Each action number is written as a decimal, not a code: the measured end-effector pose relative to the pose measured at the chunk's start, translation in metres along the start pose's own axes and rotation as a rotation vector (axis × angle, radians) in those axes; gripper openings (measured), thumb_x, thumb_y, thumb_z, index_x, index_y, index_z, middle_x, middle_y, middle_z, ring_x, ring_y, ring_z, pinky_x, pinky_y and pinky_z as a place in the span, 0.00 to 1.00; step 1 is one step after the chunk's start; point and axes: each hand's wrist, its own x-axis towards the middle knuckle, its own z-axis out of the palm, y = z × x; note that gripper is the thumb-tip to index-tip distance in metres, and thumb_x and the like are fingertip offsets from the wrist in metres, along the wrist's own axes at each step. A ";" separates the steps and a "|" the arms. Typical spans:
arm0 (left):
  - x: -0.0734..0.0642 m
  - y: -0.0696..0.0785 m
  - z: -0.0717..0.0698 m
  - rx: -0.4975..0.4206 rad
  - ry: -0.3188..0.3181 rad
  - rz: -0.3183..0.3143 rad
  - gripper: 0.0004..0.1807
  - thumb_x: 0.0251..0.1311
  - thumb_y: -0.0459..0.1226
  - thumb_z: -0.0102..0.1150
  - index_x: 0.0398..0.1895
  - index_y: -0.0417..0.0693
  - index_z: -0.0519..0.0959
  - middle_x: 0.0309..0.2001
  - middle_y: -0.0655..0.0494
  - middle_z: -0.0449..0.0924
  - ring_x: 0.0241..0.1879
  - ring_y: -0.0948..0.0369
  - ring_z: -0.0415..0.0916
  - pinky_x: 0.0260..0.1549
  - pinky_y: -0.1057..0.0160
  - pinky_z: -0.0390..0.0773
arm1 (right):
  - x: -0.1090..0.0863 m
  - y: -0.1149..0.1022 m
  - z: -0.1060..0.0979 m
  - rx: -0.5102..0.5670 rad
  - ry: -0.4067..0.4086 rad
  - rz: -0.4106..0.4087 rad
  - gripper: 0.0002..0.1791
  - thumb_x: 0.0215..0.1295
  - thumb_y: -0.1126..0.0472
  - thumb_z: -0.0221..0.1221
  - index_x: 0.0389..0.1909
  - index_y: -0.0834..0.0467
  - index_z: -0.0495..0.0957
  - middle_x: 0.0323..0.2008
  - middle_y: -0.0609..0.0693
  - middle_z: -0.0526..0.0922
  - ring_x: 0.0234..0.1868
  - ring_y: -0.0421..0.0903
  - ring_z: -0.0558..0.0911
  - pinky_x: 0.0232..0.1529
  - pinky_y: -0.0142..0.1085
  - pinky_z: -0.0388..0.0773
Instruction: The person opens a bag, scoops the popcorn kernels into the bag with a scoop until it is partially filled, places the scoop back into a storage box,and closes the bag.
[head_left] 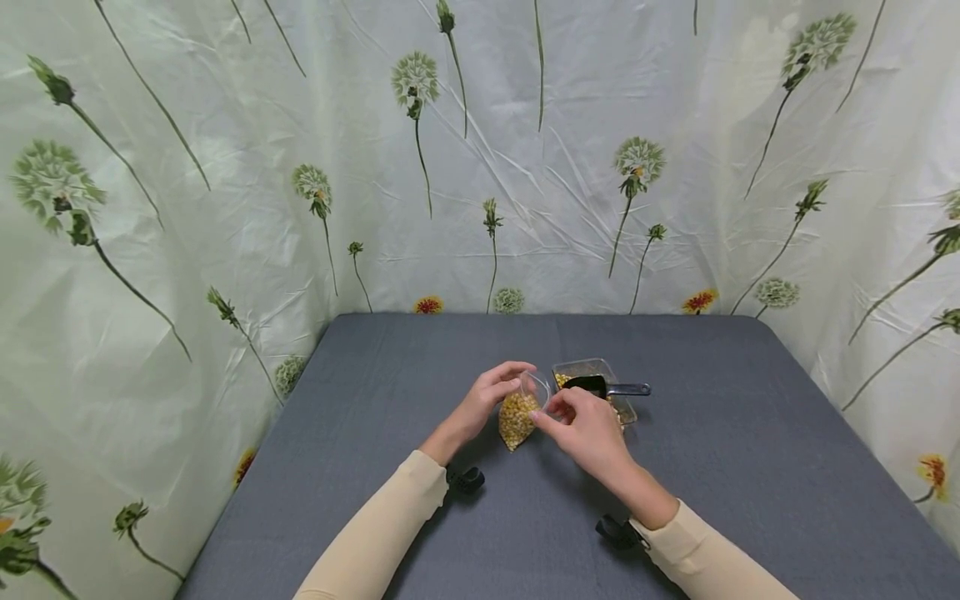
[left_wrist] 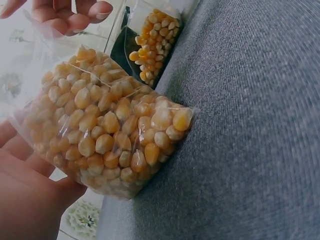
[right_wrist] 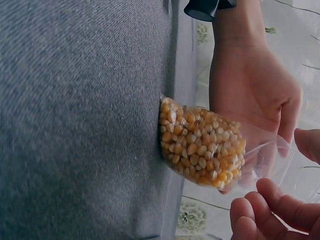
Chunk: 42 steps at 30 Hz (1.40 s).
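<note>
A clear plastic bag (head_left: pixel 517 421) of yellow corn kernels stands upright on the table, its mouth open at the top. My left hand (head_left: pixel 487 397) holds the bag by its upper left side. In the left wrist view the left thumb and fingers (left_wrist: pixel 30 180) lie along its lower left. At the right of the bag's rim is my right hand (head_left: pixel 588 429). Its thumb (right_wrist: pixel 309 144) and curved fingers (right_wrist: pixel 272 192) are at the plastic, with a gap between them. Just behind the right hand is a clear container (head_left: pixel 600 367) with more kernels and a dark scoop (head_left: pixel 592 384).
The grey cloth-covered table (head_left: pixel 420 358) has a back edge against a floral curtain (head_left: pixel 487 167). The scoop's handle (head_left: pixel 630 389) extends over the container's right side. Black straps (head_left: pixel 467 480) are on both wrists.
</note>
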 end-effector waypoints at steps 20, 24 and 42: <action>0.006 -0.001 0.005 -0.100 0.172 -0.021 0.14 0.74 0.39 0.56 0.46 0.33 0.80 0.45 0.22 0.75 0.41 0.42 0.78 0.39 0.61 0.78 | 0.003 -0.005 0.000 0.080 0.019 -0.034 0.09 0.62 0.61 0.70 0.25 0.48 0.81 0.22 0.37 0.78 0.23 0.37 0.75 0.26 0.34 0.74; 0.005 0.002 0.005 -0.076 0.202 0.021 0.13 0.72 0.38 0.59 0.45 0.34 0.81 0.43 0.22 0.76 0.36 0.50 0.78 0.36 0.61 0.78 | 0.003 -0.004 -0.002 0.072 0.025 -0.068 0.10 0.62 0.63 0.70 0.25 0.47 0.81 0.23 0.37 0.78 0.24 0.36 0.75 0.26 0.34 0.74; -0.015 0.029 -0.004 0.074 0.321 0.122 0.07 0.70 0.29 0.59 0.46 0.36 0.81 0.38 0.37 0.85 0.44 0.37 0.80 0.49 0.43 0.77 | 0.012 -0.002 -0.014 0.049 0.029 -0.232 0.04 0.62 0.63 0.70 0.30 0.51 0.86 0.27 0.37 0.78 0.25 0.34 0.75 0.27 0.34 0.74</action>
